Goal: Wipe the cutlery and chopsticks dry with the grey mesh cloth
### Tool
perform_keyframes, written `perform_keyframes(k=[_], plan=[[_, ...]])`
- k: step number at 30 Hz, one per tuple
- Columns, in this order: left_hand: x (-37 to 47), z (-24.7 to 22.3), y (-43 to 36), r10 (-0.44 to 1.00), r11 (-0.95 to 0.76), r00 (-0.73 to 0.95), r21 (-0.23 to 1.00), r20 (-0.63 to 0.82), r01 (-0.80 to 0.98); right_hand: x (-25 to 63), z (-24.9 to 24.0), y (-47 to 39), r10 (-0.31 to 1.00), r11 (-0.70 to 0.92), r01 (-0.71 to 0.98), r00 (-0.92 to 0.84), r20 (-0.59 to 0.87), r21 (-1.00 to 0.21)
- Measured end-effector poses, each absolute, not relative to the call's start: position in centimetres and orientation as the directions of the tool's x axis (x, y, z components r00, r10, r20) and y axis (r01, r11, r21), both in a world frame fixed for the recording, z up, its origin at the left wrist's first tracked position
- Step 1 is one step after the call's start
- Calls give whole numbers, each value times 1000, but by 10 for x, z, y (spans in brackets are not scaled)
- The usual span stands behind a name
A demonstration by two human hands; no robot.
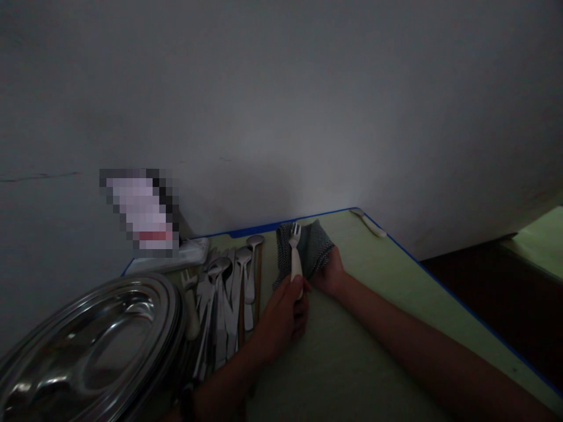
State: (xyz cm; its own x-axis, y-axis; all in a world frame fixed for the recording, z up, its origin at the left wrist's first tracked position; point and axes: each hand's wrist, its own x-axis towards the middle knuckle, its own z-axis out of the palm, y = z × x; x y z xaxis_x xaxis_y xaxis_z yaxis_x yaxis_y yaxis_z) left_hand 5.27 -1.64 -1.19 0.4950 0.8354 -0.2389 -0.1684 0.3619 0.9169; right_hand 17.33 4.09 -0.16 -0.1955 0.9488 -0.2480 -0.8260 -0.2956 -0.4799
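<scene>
Upright in my left hand (285, 308) is a fork (295, 258) with a white handle, its metal tines pointing up. My fingers wrap round the lower handle. Just behind the fork, my right hand (333, 274) grips a grey checked cloth (317, 243); its fingers are mostly hidden by the cloth. The fork's head overlaps the cloth in view, and I cannot tell whether they touch. To the left of my left hand lies a pile of metal cutlery (231, 299), with spoons and forks among it.
Oval steel divided plates (165, 287) are stacked at the left. Another white-handled fork (373, 225) lies at the table's far right corner. A pixelated upright object (143, 211) leans near the wall (281, 105). The pale green table (352, 340) has a blue edge.
</scene>
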Motion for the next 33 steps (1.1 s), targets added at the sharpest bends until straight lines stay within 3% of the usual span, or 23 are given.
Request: perform_keyframes(k=[7,13,22,33], plan=[[53,-10,-16,816,363,525,921,-244,-137,174,-3,41,925,-299,-798,-108,-365,-523],[54,-7,-18,826,342,510,933,-239,-115,174,-7,43,957,-188,-847,-45,-286,-497],[51,-8,-19,832,269,516,961,-203,-56,175,-8,44,946,-244,-767,-53,-320,-594],[53,-5,-19,835,260,507,965,-214,-22,176,-15,47,966,-211,-775,-74,-246,-596]])
